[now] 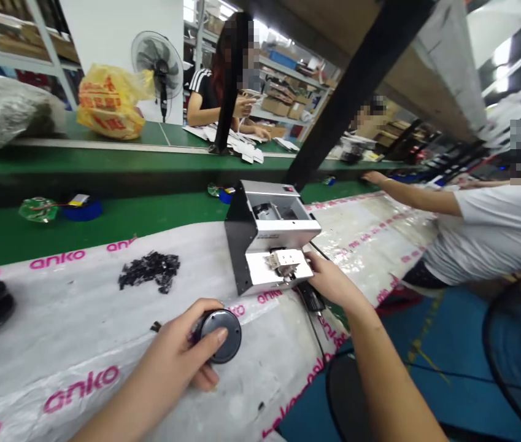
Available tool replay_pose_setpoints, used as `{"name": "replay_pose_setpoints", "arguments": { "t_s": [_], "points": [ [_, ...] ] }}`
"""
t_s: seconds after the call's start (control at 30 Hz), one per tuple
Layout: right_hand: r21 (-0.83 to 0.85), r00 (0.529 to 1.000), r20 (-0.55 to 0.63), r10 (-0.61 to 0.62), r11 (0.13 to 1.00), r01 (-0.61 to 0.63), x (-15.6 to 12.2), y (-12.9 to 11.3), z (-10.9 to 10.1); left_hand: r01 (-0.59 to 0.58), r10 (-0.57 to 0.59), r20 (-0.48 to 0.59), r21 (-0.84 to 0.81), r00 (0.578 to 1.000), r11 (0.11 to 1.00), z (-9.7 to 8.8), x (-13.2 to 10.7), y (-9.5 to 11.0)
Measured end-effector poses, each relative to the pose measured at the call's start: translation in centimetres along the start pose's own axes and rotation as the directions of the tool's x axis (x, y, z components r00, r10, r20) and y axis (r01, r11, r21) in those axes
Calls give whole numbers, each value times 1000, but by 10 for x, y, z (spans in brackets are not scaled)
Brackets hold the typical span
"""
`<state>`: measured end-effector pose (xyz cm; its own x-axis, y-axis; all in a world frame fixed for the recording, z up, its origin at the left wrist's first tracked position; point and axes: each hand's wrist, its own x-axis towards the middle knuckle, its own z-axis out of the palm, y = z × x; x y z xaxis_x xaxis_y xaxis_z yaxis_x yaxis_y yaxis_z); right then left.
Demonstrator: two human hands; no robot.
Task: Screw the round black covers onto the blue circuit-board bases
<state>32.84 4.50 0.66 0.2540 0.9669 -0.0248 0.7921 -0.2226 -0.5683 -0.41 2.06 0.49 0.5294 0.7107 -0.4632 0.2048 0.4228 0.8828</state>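
While your left hand (186, 347) grips the round black part (231, 345) above the desk (150, 213), your right hand (331, 281) touches the machine (283, 232), its hold unclear. Handling seems underway; next likely needs a steady grip.

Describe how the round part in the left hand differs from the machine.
The part is round; the machine is boxy. The part is smaller than the machine. The part is black; the machine is mostly silver. The left hand holds the part; the machine stands on the sheet. Both show black surfaces.
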Motion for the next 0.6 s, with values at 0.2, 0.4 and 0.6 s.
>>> {"name": "replay_pose_setpoints", "arguments": {
  "t_s": [0.2,0.4,0.6],
  "points": [
    [607,972,-235,-27,777,169,-39,-28,-22,77,-77,14,6,997,997,0,2,0],
    [833,860,-510,-7,245,496,-58,-109,-28,45,-44,23,-65,999,997,4,9,-2],
    [733,778,-613,-136,269,624,-25,-143,-8,13,-12,18,-50,1000,999,5,10,-6]
  ]
}}
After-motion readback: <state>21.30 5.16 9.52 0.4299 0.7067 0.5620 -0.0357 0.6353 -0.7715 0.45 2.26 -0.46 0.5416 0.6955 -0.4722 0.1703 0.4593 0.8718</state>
